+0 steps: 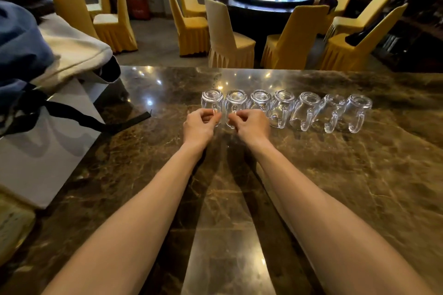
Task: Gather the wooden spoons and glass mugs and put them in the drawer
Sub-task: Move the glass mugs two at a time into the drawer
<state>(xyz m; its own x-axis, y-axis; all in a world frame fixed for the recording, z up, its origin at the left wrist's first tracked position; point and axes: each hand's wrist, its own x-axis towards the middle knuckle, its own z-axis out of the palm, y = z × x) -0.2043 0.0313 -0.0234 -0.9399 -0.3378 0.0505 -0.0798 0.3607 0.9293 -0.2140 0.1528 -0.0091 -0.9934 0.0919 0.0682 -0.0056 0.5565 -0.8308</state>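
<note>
On marble counter (335, 175): seven upturned glass mugs (309, 108), one row
Left hand (200, 124): fingers curled, pinching leftmost mug (212, 99) by handle
Right hand (251, 124): curled, pinching second mug (236, 99) likewise

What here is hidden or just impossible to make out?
All in the head view:
- Handle of the leftmost clear glass mug: covered by the pinching fingers of the left hand.
- Lower half of the third upturned glass mug: behind the right hand, which pinches the second mug by its handle.
- Wooden spoons and drawer: nowhere in frame.
- Contents of the grey bag with black straps: hidden by its walls.
</note>
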